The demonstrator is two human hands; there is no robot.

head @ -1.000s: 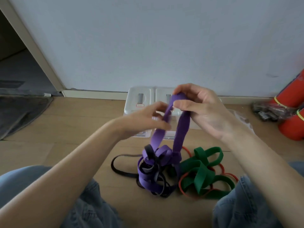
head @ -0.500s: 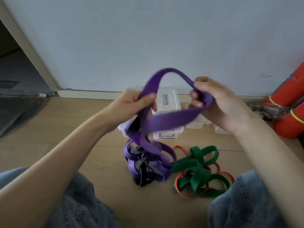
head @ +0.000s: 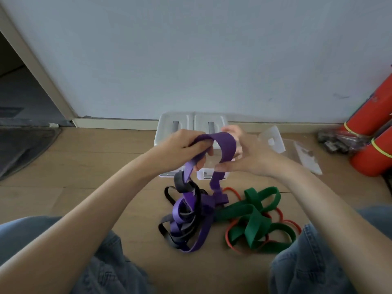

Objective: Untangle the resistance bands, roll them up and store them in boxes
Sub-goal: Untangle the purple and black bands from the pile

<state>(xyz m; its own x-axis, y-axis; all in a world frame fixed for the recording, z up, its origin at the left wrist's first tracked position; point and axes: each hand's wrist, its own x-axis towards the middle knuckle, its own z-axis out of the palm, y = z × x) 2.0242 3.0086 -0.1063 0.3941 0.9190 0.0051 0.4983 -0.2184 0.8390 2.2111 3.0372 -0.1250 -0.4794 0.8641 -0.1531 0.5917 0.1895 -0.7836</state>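
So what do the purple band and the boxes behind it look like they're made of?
Purple band: probably rubber or latex, matte; it bends in a soft loop between the left hand and right hand without creasing. Boxes: seemingly translucent, slightly glossy plastic, with moulded lids and grey clips.

Purple band (head: 228, 145) loop now small, narrow; left hand (head: 182, 149) and right hand (head: 248, 153) closer together, lower.

I count four bands by the boxes (head: 192, 126): purple (head: 228, 145), black (head: 180, 183), green (head: 254, 221), red (head: 231, 190). Two boxes. Two red rolls (head: 369, 153) right of them.
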